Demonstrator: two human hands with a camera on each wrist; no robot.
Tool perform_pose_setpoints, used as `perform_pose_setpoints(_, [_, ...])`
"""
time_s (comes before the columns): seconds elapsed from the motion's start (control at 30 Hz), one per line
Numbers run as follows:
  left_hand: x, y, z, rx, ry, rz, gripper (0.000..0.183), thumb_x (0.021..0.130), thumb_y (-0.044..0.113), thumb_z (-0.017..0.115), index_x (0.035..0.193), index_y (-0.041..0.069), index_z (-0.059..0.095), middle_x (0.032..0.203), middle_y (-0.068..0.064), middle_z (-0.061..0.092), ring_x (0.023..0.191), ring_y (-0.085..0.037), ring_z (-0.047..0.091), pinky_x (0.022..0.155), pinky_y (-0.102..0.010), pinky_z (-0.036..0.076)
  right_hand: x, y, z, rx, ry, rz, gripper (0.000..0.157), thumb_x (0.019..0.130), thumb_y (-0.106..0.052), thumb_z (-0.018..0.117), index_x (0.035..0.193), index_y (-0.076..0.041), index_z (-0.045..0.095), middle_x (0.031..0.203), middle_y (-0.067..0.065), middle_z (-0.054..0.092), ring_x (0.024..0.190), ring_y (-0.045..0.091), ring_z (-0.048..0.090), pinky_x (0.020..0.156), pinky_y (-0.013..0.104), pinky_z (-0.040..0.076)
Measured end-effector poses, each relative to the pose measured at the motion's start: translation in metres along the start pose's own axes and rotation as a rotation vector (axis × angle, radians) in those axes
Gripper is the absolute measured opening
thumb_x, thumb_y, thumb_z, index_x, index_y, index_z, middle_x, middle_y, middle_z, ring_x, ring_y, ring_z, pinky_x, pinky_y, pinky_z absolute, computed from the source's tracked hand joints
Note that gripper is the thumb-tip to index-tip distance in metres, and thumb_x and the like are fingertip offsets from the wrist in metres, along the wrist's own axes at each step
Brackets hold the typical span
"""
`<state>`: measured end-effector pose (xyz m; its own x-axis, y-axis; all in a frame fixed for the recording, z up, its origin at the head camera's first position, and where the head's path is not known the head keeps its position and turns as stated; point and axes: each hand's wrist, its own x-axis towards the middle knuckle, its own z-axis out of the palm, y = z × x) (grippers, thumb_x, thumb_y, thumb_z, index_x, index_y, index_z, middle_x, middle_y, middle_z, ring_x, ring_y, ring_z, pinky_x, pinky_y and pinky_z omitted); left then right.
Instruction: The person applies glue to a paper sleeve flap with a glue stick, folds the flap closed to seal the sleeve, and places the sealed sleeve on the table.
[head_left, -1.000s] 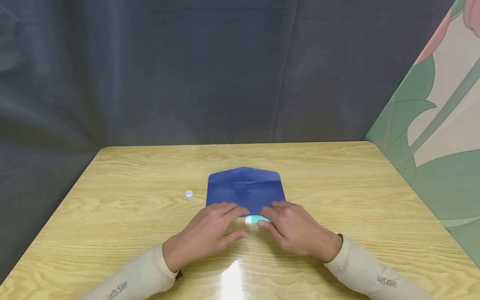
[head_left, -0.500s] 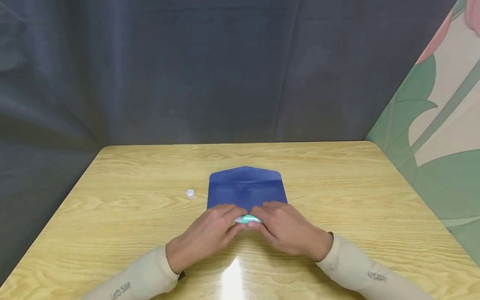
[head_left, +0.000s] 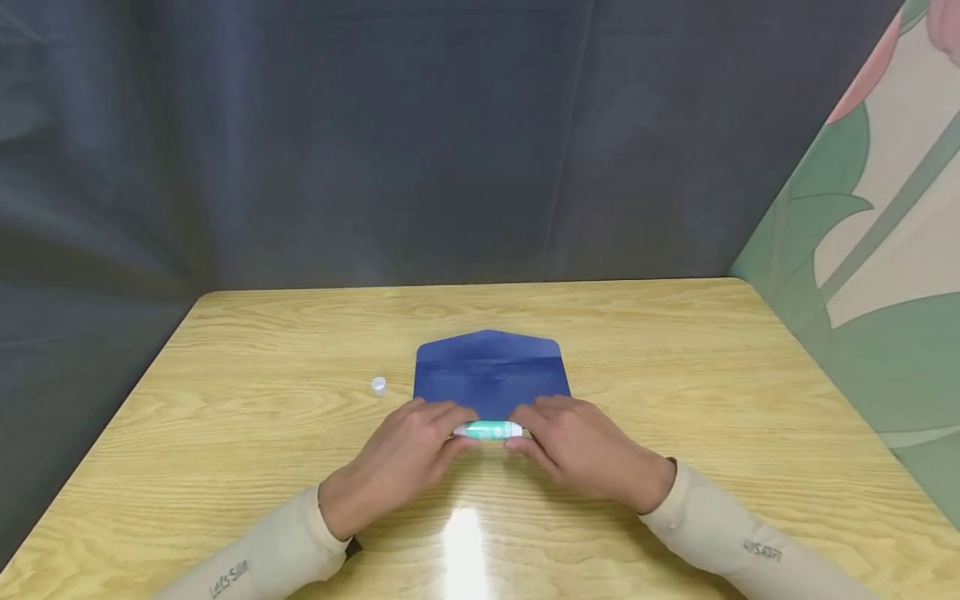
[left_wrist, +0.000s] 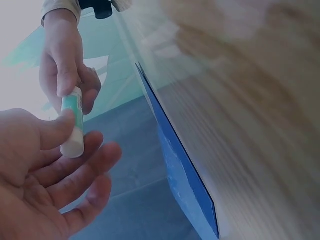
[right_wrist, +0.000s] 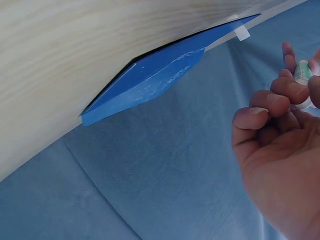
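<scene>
In the head view a teal and white glue stick (head_left: 489,430) lies level between my two hands, in front of the envelope. My left hand (head_left: 401,446) pinches its left end with thumb and fingers. At the white right end, the thumb and fingers of my right hand (head_left: 585,446) close on it. The left wrist view shows the glue stick (left_wrist: 76,112) under my left thumb, with the right hand (left_wrist: 62,65) at its far end. Just beyond the hands lies a dark blue envelope (head_left: 487,379), flap unfolded away from me; its near edge is partly hidden by my fingers.
A small white cap (head_left: 378,386) stands on the wooden table (head_left: 262,433), left of the envelope. Dark cloth (head_left: 390,150) hangs behind the table's far edge, and a flower-patterned panel (head_left: 885,250) borders the right side.
My left thumb and fingers have come together on the glue stick, which was in my right hand alone. The glue stick has shifted left, and the hands have drawn slightly apart since the middle frame.
</scene>
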<state>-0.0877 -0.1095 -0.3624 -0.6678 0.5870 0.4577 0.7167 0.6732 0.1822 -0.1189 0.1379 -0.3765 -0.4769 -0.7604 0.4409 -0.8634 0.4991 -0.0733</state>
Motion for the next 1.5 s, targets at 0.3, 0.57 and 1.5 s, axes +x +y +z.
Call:
perform_pose_setpoints(0.3, [-0.002,-0.004,0.002,0.002,-0.003,0.031,0.021,0.086,0.022,0.076,0.103,0.011,0.07,0.088,0.005,0.07,0.07,-0.005,0.059,0.064,-0.021,0.045,-0.001,0.002,0.0,0.017,-0.022,0.033,0.02,0.101,-0.038,0.057,0.09,-0.022,0.056,0.073,-0.017,0.044,0.066,0.0,0.038,0.061,0.016,0.038])
perform_pose_setpoints(0.57, [0.0,-0.005,0.002,0.008,-0.013,0.019,0.024,0.089,0.025,0.075,0.108,0.013,0.069,0.094,0.005,0.071,0.075,-0.005,0.06,0.069,-0.024,0.051,-0.002,0.003,0.0,0.029,0.009,0.064,0.015,0.101,-0.035,0.058,0.098,-0.02,0.059,0.078,-0.015,0.047,0.069,-0.001,0.04,0.063,0.015,0.04])
perform_pose_setpoints(1.5, [0.0,0.007,0.004,0.061,0.077,-0.058,0.024,0.084,0.02,0.08,0.105,0.014,0.069,0.09,0.005,0.064,0.074,-0.008,0.051,0.069,-0.022,0.047,-0.001,0.004,0.001,0.009,0.011,0.043,0.015,0.099,-0.033,0.062,0.103,-0.018,0.061,0.079,-0.013,0.051,0.069,0.0,0.042,0.062,0.017,0.042])
